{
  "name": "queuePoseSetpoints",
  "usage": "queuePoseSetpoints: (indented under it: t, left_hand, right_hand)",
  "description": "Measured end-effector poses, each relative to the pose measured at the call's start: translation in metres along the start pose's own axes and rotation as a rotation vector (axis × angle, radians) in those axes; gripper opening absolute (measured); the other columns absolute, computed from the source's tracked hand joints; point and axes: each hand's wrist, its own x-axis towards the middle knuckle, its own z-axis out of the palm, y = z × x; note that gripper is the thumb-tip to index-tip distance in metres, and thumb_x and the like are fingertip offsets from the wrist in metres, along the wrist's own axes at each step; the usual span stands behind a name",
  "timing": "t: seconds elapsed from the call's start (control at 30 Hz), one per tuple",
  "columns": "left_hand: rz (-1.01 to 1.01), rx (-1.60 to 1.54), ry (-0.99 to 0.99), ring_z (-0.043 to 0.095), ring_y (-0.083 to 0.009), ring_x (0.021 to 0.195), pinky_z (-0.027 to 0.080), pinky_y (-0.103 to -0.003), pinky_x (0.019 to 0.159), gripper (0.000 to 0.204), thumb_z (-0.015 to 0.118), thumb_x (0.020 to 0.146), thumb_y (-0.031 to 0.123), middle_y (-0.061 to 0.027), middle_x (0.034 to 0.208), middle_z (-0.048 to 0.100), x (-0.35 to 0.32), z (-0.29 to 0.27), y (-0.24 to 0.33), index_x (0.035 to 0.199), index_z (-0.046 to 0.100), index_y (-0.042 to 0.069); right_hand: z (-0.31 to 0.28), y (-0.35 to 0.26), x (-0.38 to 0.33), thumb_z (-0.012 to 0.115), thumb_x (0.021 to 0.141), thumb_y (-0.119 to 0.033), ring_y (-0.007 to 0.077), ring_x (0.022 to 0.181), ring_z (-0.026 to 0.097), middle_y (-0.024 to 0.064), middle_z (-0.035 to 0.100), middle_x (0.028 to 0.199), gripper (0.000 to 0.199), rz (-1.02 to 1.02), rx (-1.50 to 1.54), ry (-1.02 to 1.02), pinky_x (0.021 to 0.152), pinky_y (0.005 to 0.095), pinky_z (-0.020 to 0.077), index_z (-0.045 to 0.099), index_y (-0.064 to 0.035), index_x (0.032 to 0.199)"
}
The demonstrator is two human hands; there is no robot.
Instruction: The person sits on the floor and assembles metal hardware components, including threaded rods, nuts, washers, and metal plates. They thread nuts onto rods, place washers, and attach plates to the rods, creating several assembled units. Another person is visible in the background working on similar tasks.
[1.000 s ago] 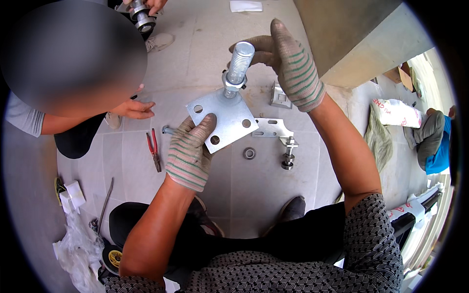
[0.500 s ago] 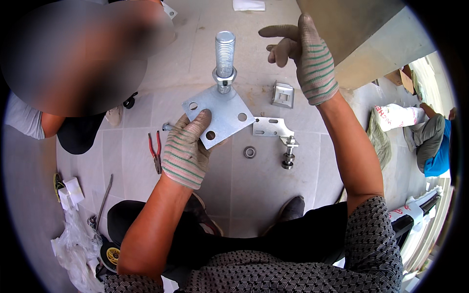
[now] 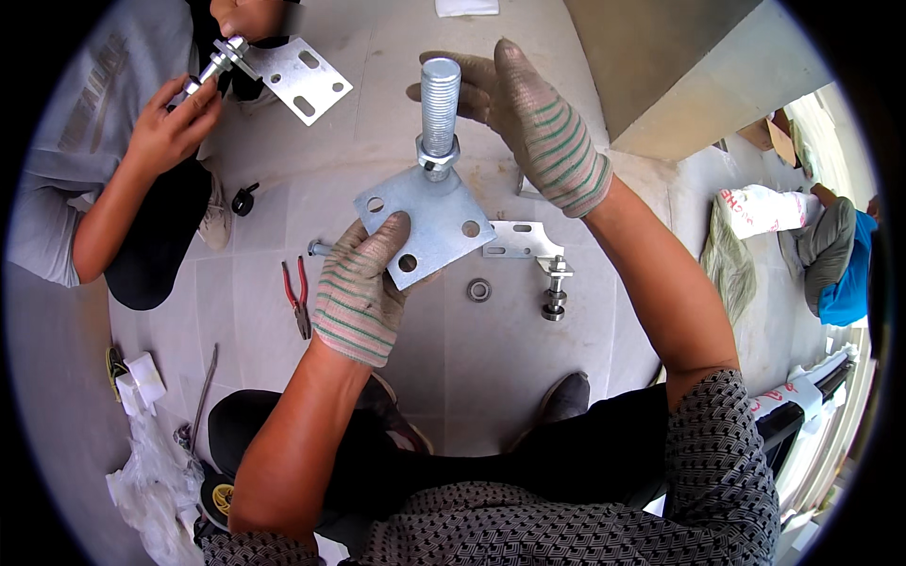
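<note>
My gloved left hand grips a square metal plate with holes near its corners, thumb on top. A thick threaded stud rises from the plate's far corner, with a hex nut low on its thread. Just right of and behind the stud is my gloved right hand, fingers stretched out and holding nothing. Whether its fingertips touch the stud, I cannot tell. Beyond the plate, on the floor, lies a slotted bracket beside a bolt with bearings. A loose bearing ring sits nearer me.
Red-handled pliers and a bolt lie left of my left hand. At the upper left, a co-worker's hand holds a bolt assembly with a slotted plate. A large box-like block stands at the far right. Plastic wrap lies lower left.
My right hand has moved left and closer to the stud. The plate stays in my left hand, nearly unmoved. The co-worker's hands and slotted plate now show clearly.
</note>
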Motion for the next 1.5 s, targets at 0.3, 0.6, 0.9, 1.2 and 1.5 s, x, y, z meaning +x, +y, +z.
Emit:
queuePoseSetpoints:
  t: [0.3,0.6,0.9,1.2,1.5]
  left_hand:
    - [-0.023,0.005,-0.039,0.073,-0.0235,0.106,0.064,-0.040,0.087,0.049,0.074,0.097,0.027,-0.0110,0.118,0.070,-0.005,-0.001,-0.001,0.135,0.057,0.001]
    - [-0.013,0.011,-0.017,0.073,-0.0232,0.106,0.063,-0.039,0.087,0.050,0.073,0.097,0.025,-0.0116,0.119,0.070,-0.012,0.006,0.002,0.138,0.056,0.001]
    - [0.038,0.022,-0.060,0.072,-0.0251,0.111,0.063,-0.041,0.093,0.051,0.074,0.096,0.022,-0.0142,0.121,0.070,-0.008,0.001,-0.002,0.138,0.056,-0.001]
    - [0.009,0.006,-0.067,0.073,-0.0245,0.108,0.064,-0.040,0.089,0.051,0.074,0.096,0.024,-0.0131,0.121,0.070,-0.006,0.001,0.005,0.137,0.056,0.000]
    - [0.028,-0.031,-0.041,0.073,-0.0237,0.107,0.065,-0.038,0.089,0.053,0.074,0.096,0.024,-0.0126,0.122,0.070,-0.003,-0.001,0.009,0.138,0.055,-0.001]
  right_hand:
    - [-0.017,-0.011,0.000,0.024,0.103,-0.076,0.0208,0.091,0.072,0.0155,0.073,0.077,0.099,0.031,-0.176,0.007,0.104,0.0392,0.0487,0.070,0.0108,0.116]
    - [-0.039,-0.022,-0.003,0.023,0.105,-0.073,0.0211,0.101,0.072,0.0148,0.076,0.087,0.094,0.066,-0.303,-0.049,0.112,0.0415,0.0453,0.070,0.0065,0.121]
    - [-0.047,-0.017,0.000,0.032,0.107,-0.069,0.0198,0.080,0.070,0.0112,0.065,0.069,0.083,0.158,-0.308,-0.022,0.075,0.0409,0.0581,0.074,0.0030,0.103]
    - [-0.016,-0.014,-0.006,0.023,0.102,-0.078,0.0272,0.103,0.071,0.0208,0.075,0.106,0.101,0.147,-0.181,-0.156,0.108,0.0416,0.0480,0.069,0.0097,0.121]
    - [-0.002,0.002,-0.002,0.025,0.105,-0.073,0.0249,0.108,0.071,0.0197,0.076,0.106,0.095,0.019,-0.053,-0.098,0.113,0.0430,0.0428,0.071,0.0086,0.120]
